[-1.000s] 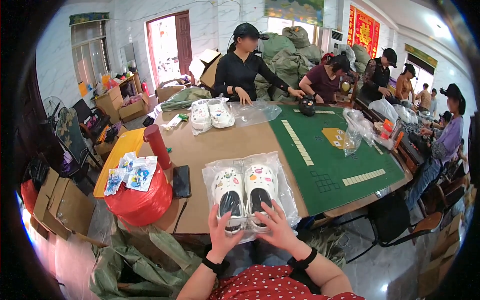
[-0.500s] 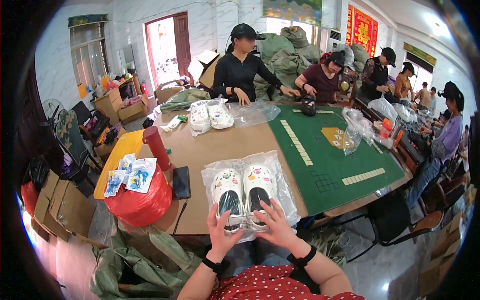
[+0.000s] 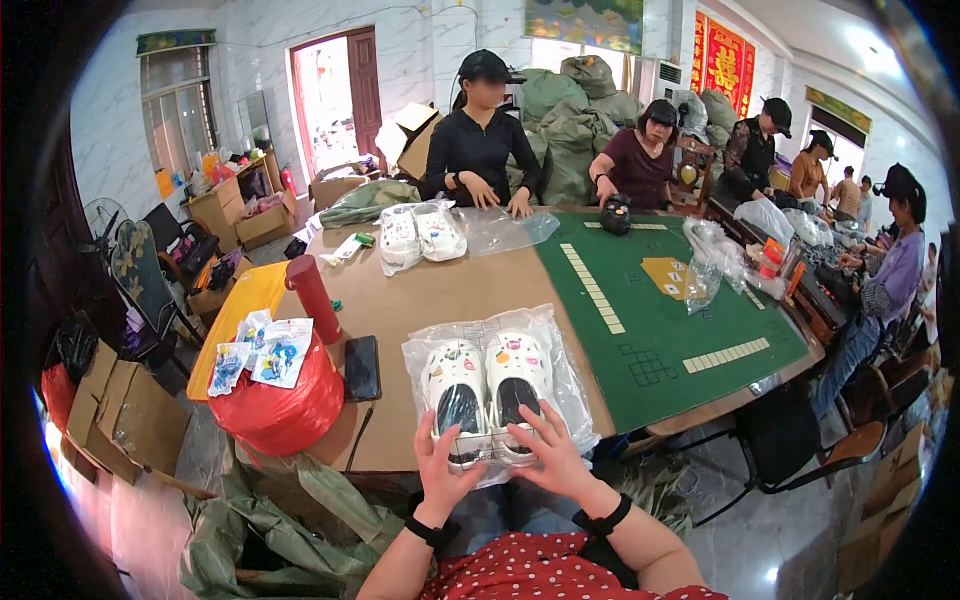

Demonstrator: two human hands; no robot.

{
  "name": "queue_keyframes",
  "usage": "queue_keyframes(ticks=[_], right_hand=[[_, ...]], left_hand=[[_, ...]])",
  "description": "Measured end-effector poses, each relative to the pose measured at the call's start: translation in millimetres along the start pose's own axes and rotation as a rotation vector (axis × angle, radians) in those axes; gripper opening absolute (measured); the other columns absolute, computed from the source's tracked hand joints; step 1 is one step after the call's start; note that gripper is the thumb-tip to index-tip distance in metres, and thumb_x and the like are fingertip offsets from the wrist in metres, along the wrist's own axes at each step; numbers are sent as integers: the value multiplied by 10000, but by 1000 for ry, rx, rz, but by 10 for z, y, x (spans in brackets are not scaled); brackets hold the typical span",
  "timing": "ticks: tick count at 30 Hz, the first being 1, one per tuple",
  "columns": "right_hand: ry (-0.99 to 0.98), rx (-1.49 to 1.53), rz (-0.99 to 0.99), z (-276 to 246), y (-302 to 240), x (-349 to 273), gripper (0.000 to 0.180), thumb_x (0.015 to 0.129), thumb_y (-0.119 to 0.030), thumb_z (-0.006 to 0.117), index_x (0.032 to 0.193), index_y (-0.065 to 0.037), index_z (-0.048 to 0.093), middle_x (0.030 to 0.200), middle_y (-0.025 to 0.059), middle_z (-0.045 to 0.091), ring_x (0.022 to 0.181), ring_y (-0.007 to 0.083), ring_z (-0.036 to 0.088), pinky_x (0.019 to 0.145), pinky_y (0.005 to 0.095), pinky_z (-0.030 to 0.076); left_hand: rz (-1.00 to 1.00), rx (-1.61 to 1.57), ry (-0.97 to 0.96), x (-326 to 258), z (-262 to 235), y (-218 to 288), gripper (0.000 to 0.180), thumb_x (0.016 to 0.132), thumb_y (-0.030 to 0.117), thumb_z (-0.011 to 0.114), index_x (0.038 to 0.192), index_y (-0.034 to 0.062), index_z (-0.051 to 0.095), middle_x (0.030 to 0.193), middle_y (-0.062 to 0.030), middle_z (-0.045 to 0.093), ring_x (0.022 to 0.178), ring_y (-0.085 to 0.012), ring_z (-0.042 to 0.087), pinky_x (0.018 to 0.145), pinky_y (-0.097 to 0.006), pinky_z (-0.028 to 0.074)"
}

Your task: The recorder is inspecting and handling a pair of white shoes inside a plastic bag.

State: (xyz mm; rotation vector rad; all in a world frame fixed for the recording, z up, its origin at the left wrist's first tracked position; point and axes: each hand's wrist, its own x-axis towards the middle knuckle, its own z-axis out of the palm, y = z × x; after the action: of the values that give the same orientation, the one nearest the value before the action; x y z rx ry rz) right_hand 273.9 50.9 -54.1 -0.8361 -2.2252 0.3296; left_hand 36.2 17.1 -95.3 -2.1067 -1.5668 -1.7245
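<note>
A pair of white clogs (image 3: 517, 362) with colourful charms and black insoles lies in a clear plastic bag (image 3: 575, 400) at the table's near edge, toes away from me. My left hand (image 3: 447, 468) rests on the bag over the left clog's heel, fingers spread. On the right clog's heel lies my right hand (image 3: 553, 455), its fingers also stretched out and apart. Neither hand is closed round anything. Farther up the table stands another bagged pair of white clogs (image 3: 440, 230), in front of a co-worker in black.
Left of the bag lie a dark phone (image 3: 362, 367), a red bottle (image 3: 314, 300) and a red plastic-wrapped roll (image 3: 280, 405) topped with small packets (image 3: 283, 350). A green mat (image 3: 640, 300) covers the table's right part. Chairs stand lower right; green sacking lies lower left.
My hands and the bagged clogs have hardly moved. Across the table, the co-worker in black has drawn an arm back, and the one in maroon has straightened, a hand at the dark round object.
</note>
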Motion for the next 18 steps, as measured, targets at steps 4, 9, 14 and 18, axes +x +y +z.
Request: queue_keyframes(ticks=[4,9,14,18], right_hand=[[6,-16,-3,-6,-4,7,822,697,-257,877,1441,-228,529,1600,88,341,1476,437,239,1191,544,294],[-11,-25,-10,-95,-51,50,819,719,-250,870,1454,-196,514,1605,103,329,1486,425,225,1196,530,286],[88,619,141,-350,88,-120,606,815,-184,814,1368,-81,589,1519,129,468,1448,297,370,1191,457,286],[139,1060,464,-520,442,-593,303,904,-148,723,1179,-29,676,1195,103,676,1103,186,620,965,346,481]], left_hand=[[-20,-2,-6,-4,9,-2,749,650,293,892,1295,103,560,1555,-211,324,1407,-414,372,1129,-514,359],[-8,-10,11,-10,18,-4,733,657,294,888,1286,102,563,1551,-212,330,1400,-414,378,1123,-514,364],[-38,-31,10,-43,-19,45,721,635,251,893,1273,117,586,1552,-215,339,1407,-409,372,1121,-507,355],[-25,-30,-2,-59,-7,17,724,642,254,894,1279,109,581,1551,-222,332,1404,-412,377,1118,-506,359]])
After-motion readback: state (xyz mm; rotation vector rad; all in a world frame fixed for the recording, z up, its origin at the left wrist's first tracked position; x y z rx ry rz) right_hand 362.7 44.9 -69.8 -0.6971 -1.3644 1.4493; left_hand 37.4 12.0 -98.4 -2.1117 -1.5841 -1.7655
